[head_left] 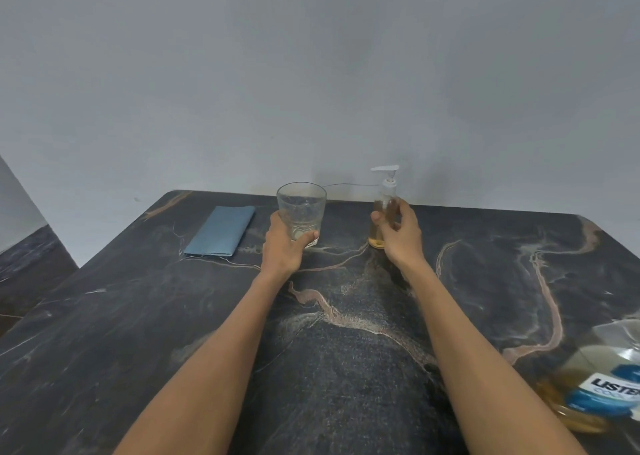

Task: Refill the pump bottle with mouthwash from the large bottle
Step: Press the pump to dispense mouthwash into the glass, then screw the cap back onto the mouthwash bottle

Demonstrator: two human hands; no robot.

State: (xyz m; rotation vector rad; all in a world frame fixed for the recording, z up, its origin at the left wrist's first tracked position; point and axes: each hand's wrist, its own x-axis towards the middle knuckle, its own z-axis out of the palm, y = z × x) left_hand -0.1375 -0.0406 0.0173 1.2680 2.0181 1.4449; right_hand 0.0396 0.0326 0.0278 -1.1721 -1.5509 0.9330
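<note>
One dark marbled surface (pixel 346 368) carries everything, set against a plain wall.

One large Listerine bottle (pixel 602 382) stands at the near right edge, partly cut off by the frame and well apart from both hands. It is seen to hold amber mouthwash only in its lower part, so moderate weight is to be expected; its clear plastic wall is judged smooth and slightly yielding, and a grip around the body, above the label, is advised for pouring. Its cap is out of view.

One folded blue-grey cloth (pixel 221 230) lies flat at the far left.

One clear drinking glass (pixel 302 212) stands upright beside the cloth and is held low around its base by the left hand (pixel 282 247). It is taken to be rigid, breakable and slippery.

One pump bottle (pixel 382 212) stands upright near the wall, just right of the glass, with a little amber liquid at the bottom and its white pump head fitted. It is gripped around the body by the right hand (pixel 401 236). It is judged light and easily tipped; the body is best steadied while the collar is unscrewed.
</note>
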